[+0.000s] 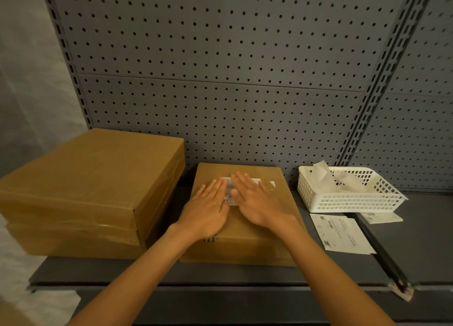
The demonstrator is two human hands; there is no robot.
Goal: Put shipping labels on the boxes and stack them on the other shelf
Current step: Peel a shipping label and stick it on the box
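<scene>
Left hand (208, 211) and right hand (257, 203) both flat, fingers spread, palms down mid-frame on shipping label (231, 190), mostly hidden under them. Label sits on flat box (245, 240). Stacked boxes (90, 178) at left; white basket (348, 190), probably label backings inside, at right.

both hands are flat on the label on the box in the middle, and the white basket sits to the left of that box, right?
Not quite: the head view shows the white basket to the right of that box, not the left. The stacked boxes are on its left. The rest holds: the left hand and right hand lie flat on the label.
</scene>
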